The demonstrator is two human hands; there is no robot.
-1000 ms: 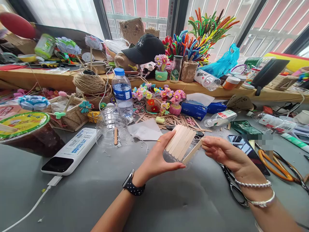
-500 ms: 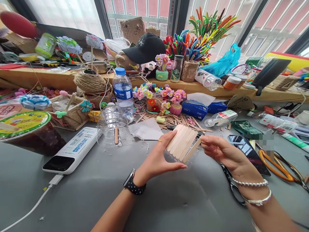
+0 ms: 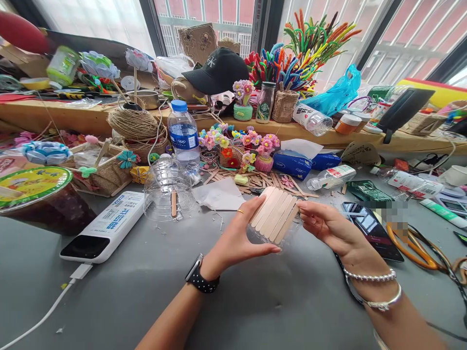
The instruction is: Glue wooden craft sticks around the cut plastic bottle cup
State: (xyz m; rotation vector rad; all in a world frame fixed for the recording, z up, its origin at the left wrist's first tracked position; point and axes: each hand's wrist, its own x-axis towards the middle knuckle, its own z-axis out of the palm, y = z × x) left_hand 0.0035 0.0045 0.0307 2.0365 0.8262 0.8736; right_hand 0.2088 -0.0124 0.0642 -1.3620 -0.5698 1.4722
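My left hand point(image 3: 235, 243) is closed on a clear plastic piece point(image 3: 260, 238), thumb along the near side; its other fingers are hidden behind. Several pale craft sticks point(image 3: 268, 211) lie side by side across that plastic. On the right, my right hand point(image 3: 330, 227) pinches the upper end of the outermost craft stick point(image 3: 286, 226). This stick sits against the row, with a narrow gap at its upper part. Black-handled scissors point(image 3: 353, 288) lie partly hidden beneath my right wrist.
A cut clear bottle point(image 3: 168, 189), a power bank point(image 3: 104, 227) and a sealed cup point(image 3: 40, 204) stand left. Loose craft sticks point(image 3: 219, 176) and a tissue pack point(image 3: 292, 164) lie behind my hands. A phone point(image 3: 372, 231) and orange-handled scissors point(image 3: 412, 250) lie right.
The outermost craft stick has swung left at its upper end, closing most of the slanted gap to the row. My right hand moved slightly left with it; my left hand keeps its hold.
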